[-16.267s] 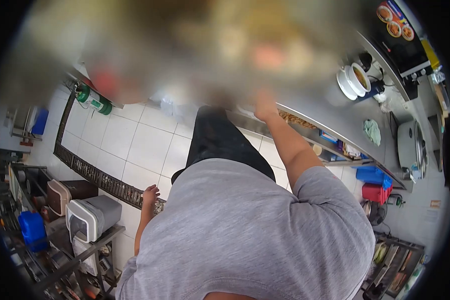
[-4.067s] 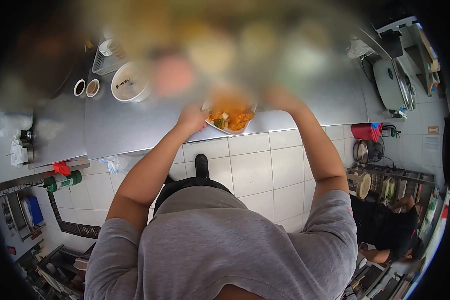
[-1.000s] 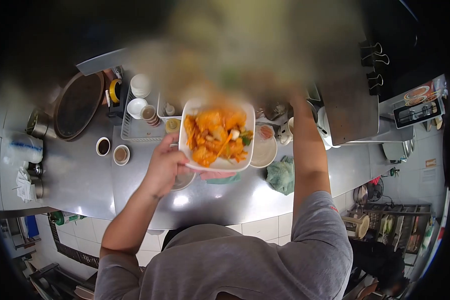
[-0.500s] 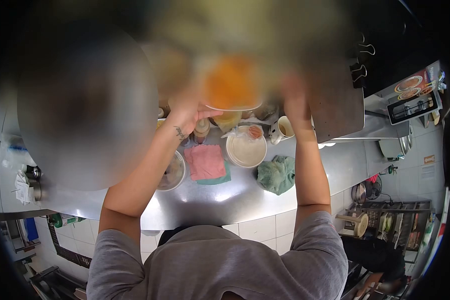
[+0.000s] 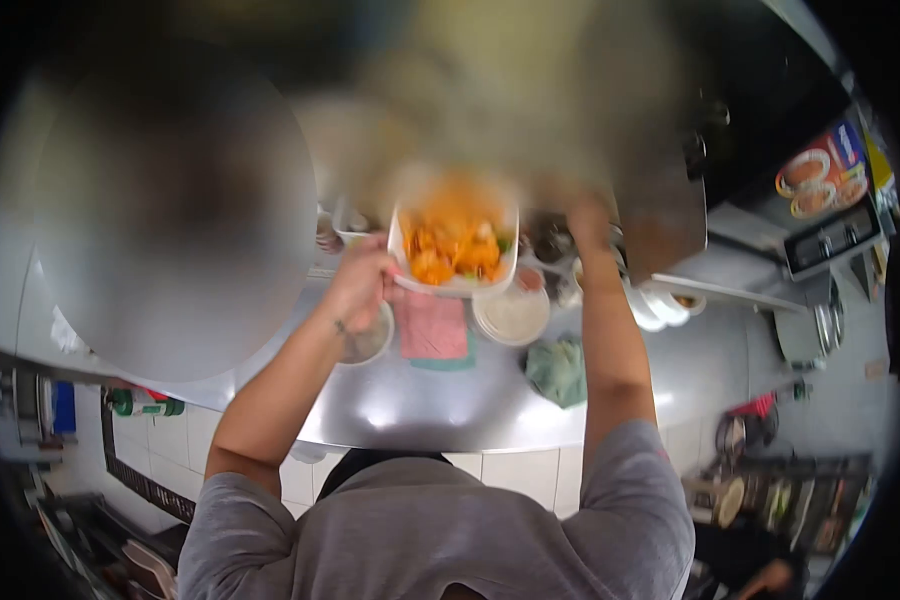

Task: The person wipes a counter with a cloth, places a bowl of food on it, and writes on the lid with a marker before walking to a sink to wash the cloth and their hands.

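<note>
White square dish with rounded corners (image 5: 454,290): held up over the shiny steel counter (image 5: 450,415); looks stiff, moderately heavy when loaded, perhaps brittle.
Left hand (image 5: 358,280): fingers closed on the dish's left rim.
Right hand (image 5: 587,215): blurred; cannot tell its opening or any hold.
Orange, sauce-coated food (image 5: 445,250): likely soft, slippery, prone to slide if tilted.
Rim: best gripped at opposite sides, clear of sauce.
</note>
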Tool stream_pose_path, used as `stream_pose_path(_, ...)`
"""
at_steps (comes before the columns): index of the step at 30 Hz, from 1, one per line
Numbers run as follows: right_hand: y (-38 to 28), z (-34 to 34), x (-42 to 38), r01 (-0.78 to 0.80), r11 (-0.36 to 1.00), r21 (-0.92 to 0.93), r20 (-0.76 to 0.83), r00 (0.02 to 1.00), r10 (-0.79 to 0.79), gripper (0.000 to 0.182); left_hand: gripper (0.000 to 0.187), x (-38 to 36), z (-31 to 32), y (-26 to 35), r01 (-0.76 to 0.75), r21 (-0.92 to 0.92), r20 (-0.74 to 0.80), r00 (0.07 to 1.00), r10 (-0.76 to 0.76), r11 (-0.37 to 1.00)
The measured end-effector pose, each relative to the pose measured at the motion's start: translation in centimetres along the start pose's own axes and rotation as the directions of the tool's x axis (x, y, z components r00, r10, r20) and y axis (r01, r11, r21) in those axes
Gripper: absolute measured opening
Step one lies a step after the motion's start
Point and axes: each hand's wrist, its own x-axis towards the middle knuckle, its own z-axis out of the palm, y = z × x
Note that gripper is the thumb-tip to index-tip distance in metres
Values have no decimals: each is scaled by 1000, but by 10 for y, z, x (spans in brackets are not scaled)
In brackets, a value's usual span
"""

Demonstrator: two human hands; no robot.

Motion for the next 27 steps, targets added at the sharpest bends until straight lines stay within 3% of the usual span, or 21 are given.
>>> stream_pose_path(1, -27, -37, -3, 18, 990, 141, 42, 999, -24, 40, 49, -23, -9, -3, 8, -31, -65, 998, -10, 999)
stream_pose_path(2, -56, -70, -8, -146, 951, 273, 109, 987, 120, 46, 49, -47, -22, -9, -8, -62, -140, 990, -1, 998)
stream_pose_path(3, -63, -91, -20, 66, 971, 228, 66, 994, -83, 47, 51, -75, -32, -11, -28, -58, -173, 985, 18, 998)
stream_pose_path(4, -71, -92, -31, -76, 908, 413, 103, 994, 37, 45, 54, -103, -42, -12, -56, -53, -209, 977, 44, 997)
stream_pose_path(5, -80, -107, -50, 27, 873, 486, 36, 998, -51, 44, 57, -129, -57, -15, -28, -57, -255, 967, 13, 998)
stream_pose_path(6, -91, -121, -73, -23, 850, 526, 103, 994, -37, 45, 61, -156, -72, -20, 11, -72, -293, 956, -32, 997)
stream_pose_path(7, -107, -139, -99, -96, 740, 665, 136, 991, 7, 42, 61, -181, -80, -26, -11, -65, -366, 930, -14, 998)
stream_pose_path(8, -93, -117, -121, -63, 699, 713, 185, 978, -101, 42, 61, -204, -89, -34, -15, -68, -429, 903, -16, 998)
stream_pose_path(12, -128, -155, -197, -357, 541, 762, 492, 861, -125, 44, 58, -263, -152, -95, -38, -81, -531, 847, -11, 996)
stream_pose_path(14, -141, -165, -214, -357, 553, 753, 506, 851, -139, 44, 51, -269, -185, -126, -45, -117, -608, 793, -36, 992)
stream_pose_path(18, -164, -185, -217, -375, 547, 748, 530, 833, -155, 44, 50, -255, -220, -159, -1, -169, -570, 816, -97, 986)
stream_pose_path(20, -180, -196, -207, -367, 549, 751, 511, 850, -129, 42, 48, -241, -232, -169, 54, -221, -482, 862, -157, 974)
stream_pose_path(22, -206, -212, -190, -357, 553, 753, 487, 867, -104, 41, 45, -234, -230, -168, 42, -249, -286, 951, -115, 968)
stream_pose_path(23, -223, -223, -177, -166, 608, 776, 335, 926, -175, 40, 51, -231, -242, -166, 169, -184, -196, 959, -205, 968)
stream_pose_path(24, -242, -233, -162, 31, 646, 763, 176, 951, -254, 39, 51, -228, -251, -149, 165, -173, -186, 963, -197, 971)
stream_pose_path(26, -286, -255, -127, 36, 618, 785, 112, 973, -199, 41, 72, -228, -258, -90, 511, 195, -246, 852, -463, 837)
stream_pose_path(27, -317, -278, -109, 189, 650, 736, -26, 967, -252, 40, 84, -236, -258, -48, 469, 429, -343, 875, -342, 772)
